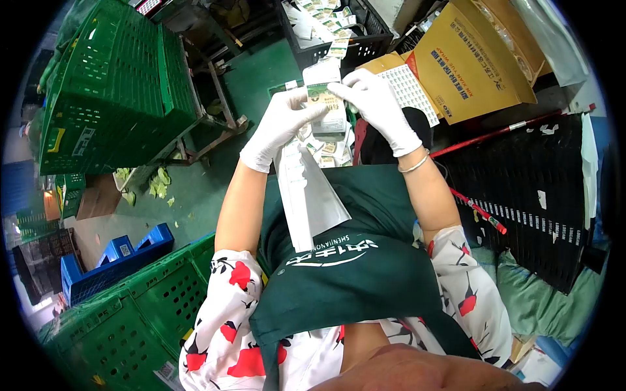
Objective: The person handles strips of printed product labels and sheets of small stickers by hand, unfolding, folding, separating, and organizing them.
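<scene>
"What's in your left hand?"

"My left hand (283, 124) is gloved in white, thumb and fingers closed on the left side of a printed label (321, 98) with a green band. I have that label up in front of me, between both hands."

"And the right?"

"My right hand (377, 104), gloved too, has its fingers bent and its tips at the label's right edge. How firmly they grip, I can't make out."

"What's that hanging down?"

"A long white paper strip (306, 195), folded lengthwise, dropping from under my left hand across the front of my green apron (352, 287). Just below the label I see a heap of small packets (328, 155), partly hidden."

"Further out?"

"Ahead, a black crate (368, 51) with more printed labels piled inside. To its right, an opened cardboard box (463, 65), and a sheet of small stickers (409, 91) leaning near it."

"At the sides?"

"On my left, large green crates (117, 78) on a stand, leaves (160, 182) on the floor (251, 78), and a blue pallet (117, 257). On my right, a red pole (499, 134) beside stacked black crates (521, 176)."
</scene>
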Motion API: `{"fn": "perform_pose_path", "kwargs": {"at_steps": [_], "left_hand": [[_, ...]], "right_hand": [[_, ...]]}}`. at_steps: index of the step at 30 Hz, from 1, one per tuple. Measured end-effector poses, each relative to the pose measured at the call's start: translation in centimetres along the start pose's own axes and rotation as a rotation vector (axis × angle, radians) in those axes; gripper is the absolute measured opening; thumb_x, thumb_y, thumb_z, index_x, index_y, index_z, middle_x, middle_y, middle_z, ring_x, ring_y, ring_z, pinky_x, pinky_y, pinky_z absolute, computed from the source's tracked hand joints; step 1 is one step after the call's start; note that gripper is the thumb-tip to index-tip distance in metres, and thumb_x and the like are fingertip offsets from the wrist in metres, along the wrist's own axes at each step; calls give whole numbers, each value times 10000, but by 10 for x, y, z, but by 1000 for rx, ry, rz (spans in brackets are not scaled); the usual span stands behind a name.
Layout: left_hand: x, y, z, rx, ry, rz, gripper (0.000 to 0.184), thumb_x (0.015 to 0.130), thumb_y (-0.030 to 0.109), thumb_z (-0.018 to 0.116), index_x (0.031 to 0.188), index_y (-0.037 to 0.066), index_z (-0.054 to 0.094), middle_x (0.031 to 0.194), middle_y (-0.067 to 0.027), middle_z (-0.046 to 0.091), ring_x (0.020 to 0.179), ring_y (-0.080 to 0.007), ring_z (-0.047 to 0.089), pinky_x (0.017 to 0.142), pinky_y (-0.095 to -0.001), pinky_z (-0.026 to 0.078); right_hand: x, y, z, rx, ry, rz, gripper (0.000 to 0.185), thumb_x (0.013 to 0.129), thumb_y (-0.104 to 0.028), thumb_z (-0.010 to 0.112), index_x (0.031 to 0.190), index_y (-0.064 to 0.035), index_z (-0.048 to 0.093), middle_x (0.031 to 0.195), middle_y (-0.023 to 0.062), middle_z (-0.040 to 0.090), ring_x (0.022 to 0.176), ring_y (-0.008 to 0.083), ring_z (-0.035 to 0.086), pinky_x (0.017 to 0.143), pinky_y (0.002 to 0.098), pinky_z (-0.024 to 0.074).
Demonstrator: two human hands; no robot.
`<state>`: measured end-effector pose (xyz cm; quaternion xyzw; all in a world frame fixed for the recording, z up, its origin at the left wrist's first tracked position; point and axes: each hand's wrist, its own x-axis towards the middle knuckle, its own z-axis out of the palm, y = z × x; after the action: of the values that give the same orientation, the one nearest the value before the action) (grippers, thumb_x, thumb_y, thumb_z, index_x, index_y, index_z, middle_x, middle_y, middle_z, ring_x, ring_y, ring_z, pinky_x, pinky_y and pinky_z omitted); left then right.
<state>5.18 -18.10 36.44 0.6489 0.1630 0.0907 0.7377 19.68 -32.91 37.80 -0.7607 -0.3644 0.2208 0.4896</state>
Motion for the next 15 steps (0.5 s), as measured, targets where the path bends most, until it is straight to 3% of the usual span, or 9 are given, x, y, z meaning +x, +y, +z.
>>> {"fn": "perform_pose_path", "kwargs": {"at_steps": [2,4,6,8,10,12,15], "left_hand": [[-1,-1,-1,-81,-1,-23,312,925,189,687,1164,-13,681,1023,-31,703,889,-65,624,811,-229,505],[4,-2,-6,-174,74,-20,325,938,179,674,1182,-35,664,1069,-42,697,934,-72,619,842,-232,495],[7,-2,-5,-242,87,40,321,932,163,674,1188,-31,664,1072,-43,700,925,-72,619,834,-235,496],[9,-8,-5,-157,78,59,318,926,148,673,1193,-26,664,1074,-44,702,921,-70,619,830,-235,496],[8,-6,0,-94,46,67,315,918,130,672,1200,-11,666,1063,-42,706,909,-65,616,823,-234,496],[7,-7,5,-33,19,70,306,921,134,670,1194,-5,669,1050,-40,706,902,-62,617,817,-233,498],[7,-8,7,10,8,28,301,920,139,675,1187,2,672,985,-22,702,861,-51,612,784,-223,496]], "right_hand": [[-3,4,-3,201,-268,49,303,872,-319,744,841,-25,679,670,11,583,621,56,517,577,242,445],[-16,-8,-11,29,-436,6,303,879,-329,722,856,-29,681,692,7,602,630,62,508,589,253,432],[-21,-4,-14,-44,-432,4,321,894,-346,705,874,-26,685,706,20,630,644,63,539,606,248,447],[-19,-1,-11,92,-131,55,226,954,-259,640,955,-38,688,686,-14,613,578,19,517,518,178,401],[-15,-2,-17,281,21,24,227,950,-223,645,1054,-26,687,837,18,671,656,28,552,573,172,427],[-12,-6,-11,349,101,-30,195,896,-162,719,1019,-17,677,807,27,680,697,41,591,651,200,491],[-8,-6,3,86,168,-136,263,840,-184,773,1033,-42,665,828,46,691,686,62,614,636,226,508]]}}
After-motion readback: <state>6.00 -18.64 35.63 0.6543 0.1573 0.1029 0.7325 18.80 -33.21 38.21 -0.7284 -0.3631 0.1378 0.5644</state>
